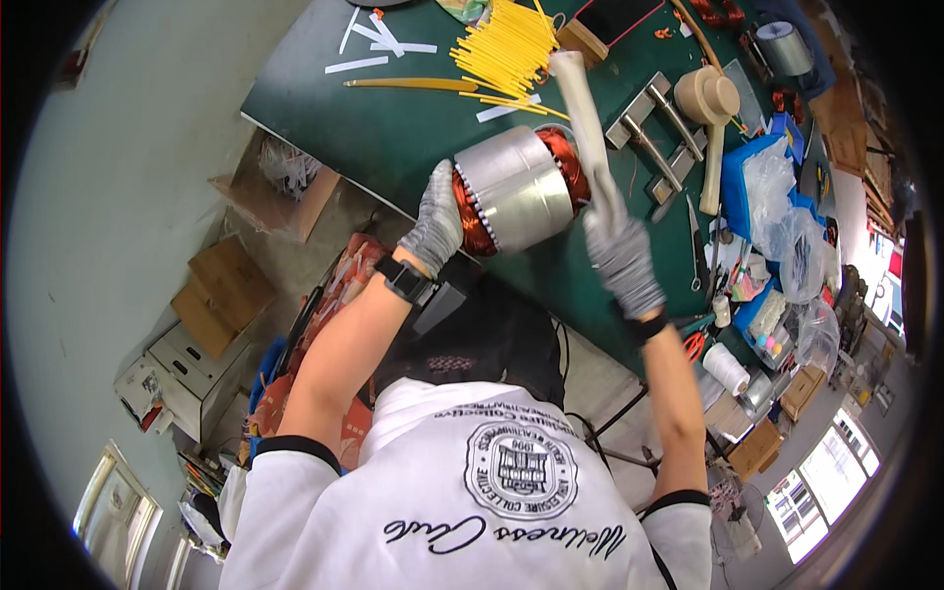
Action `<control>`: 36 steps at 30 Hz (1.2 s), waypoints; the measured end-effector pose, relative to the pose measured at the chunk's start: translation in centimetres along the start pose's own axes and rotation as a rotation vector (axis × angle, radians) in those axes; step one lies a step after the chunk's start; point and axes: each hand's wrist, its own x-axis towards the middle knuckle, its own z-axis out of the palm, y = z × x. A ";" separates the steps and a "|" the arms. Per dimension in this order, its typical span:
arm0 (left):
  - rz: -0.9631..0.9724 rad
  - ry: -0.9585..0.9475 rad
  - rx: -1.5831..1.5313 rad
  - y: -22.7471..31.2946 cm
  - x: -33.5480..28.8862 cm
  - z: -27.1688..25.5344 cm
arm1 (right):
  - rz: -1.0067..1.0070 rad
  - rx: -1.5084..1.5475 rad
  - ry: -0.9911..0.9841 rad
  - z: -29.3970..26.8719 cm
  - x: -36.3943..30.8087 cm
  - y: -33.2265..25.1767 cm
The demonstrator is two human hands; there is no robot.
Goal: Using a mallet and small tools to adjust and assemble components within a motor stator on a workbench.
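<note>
A motor stator (516,182), a silver metal cylinder with copper-coloured wire coils bulging from both ends, lies on its side near the front edge of the green table. My left hand (435,224), in a grey striped glove, grips its left end at the coil. In my right hand (625,258), also gloved, is a pale, club-like wooden stick (586,123), held upright from below. The stick passes close by the right-hand coil (565,165); whether it touches is unclear. Part of the stator's left end is hidden by my fingers.
Yellow sticks (506,49) and white strips (388,37) lie at the back. To the right are a metal frame with bars (659,138), a wooden mallet (706,95), scissors (695,246) and blue bins (752,182) with plastic bags. Cardboard boxes (221,295) stand at left.
</note>
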 end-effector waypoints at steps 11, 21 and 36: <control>-0.030 0.096 0.013 1.8 0.5 0.5 | -0.024 0.032 0.091 -2.4 2.3 -0.8; 0.242 -0.360 0.115 0.7 -0.6 -1.8 | 0.024 0.137 0.212 1.7 2.8 2.1; 0.210 -0.168 0.157 -6.0 -5.1 -3.6 | 0.050 0.449 0.221 0.2 -1.0 2.0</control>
